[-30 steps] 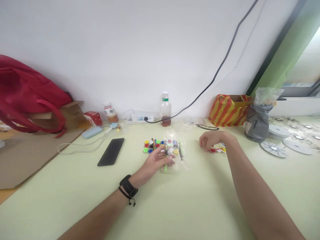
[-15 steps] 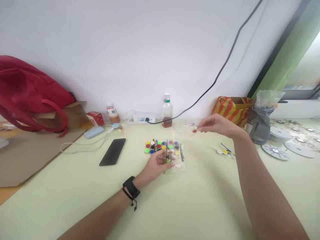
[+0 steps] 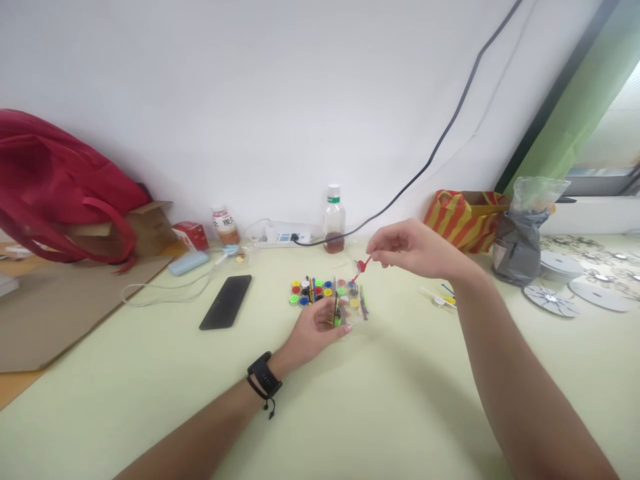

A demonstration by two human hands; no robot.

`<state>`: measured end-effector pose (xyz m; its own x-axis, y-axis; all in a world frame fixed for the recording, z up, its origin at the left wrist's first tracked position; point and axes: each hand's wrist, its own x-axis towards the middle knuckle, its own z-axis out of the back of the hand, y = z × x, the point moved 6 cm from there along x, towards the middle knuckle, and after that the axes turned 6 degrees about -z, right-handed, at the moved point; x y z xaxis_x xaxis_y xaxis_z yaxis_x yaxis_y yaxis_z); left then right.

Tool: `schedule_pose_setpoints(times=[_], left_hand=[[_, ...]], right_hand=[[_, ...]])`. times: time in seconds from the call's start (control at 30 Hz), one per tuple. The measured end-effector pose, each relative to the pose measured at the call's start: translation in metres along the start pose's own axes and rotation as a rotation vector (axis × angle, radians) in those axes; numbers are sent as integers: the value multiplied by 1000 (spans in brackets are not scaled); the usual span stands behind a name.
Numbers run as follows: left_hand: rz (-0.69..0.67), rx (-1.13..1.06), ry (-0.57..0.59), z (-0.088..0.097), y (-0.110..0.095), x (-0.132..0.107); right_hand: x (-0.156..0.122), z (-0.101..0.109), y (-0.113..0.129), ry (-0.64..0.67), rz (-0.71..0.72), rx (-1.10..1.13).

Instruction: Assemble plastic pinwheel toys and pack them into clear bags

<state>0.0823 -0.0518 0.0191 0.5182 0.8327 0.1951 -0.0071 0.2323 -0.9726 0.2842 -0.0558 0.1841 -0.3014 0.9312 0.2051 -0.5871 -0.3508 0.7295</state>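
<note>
My right hand (image 3: 413,248) is raised above the table, pinching one end of a thin red plastic stick with a round middle (image 3: 361,266). The stick slants down to the left, its lower end near the clear plastic bag (image 3: 355,305). My left hand (image 3: 313,332) grips the near left part of this bag, fingers curled round it and partly hidden. Coloured round pieces and thin sticks show through the plastic. Left of them, more coloured round pieces (image 3: 304,291) lie in rows. Yellow, white and blue stick pieces (image 3: 443,299) rest on the table below my right wrist.
A black phone (image 3: 226,302) lies to the left. Along the wall stand a bottle of brown liquid (image 3: 334,223), a power strip (image 3: 280,240) and a striped bag (image 3: 465,220). Grey discs (image 3: 550,301) lie at the right; a red bag (image 3: 55,180) is far left.
My right hand has moved left, bringing the red stick over toward the clear bag. My left hand stays in nearly the same place on the bag.
</note>
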Motion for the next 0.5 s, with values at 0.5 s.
schedule_pose_setpoints(times=[0.5], left_hand=[[-183,202,-85,7,-5,-3]], right_hand=[[-1,30,-53,-28,-191,-399]])
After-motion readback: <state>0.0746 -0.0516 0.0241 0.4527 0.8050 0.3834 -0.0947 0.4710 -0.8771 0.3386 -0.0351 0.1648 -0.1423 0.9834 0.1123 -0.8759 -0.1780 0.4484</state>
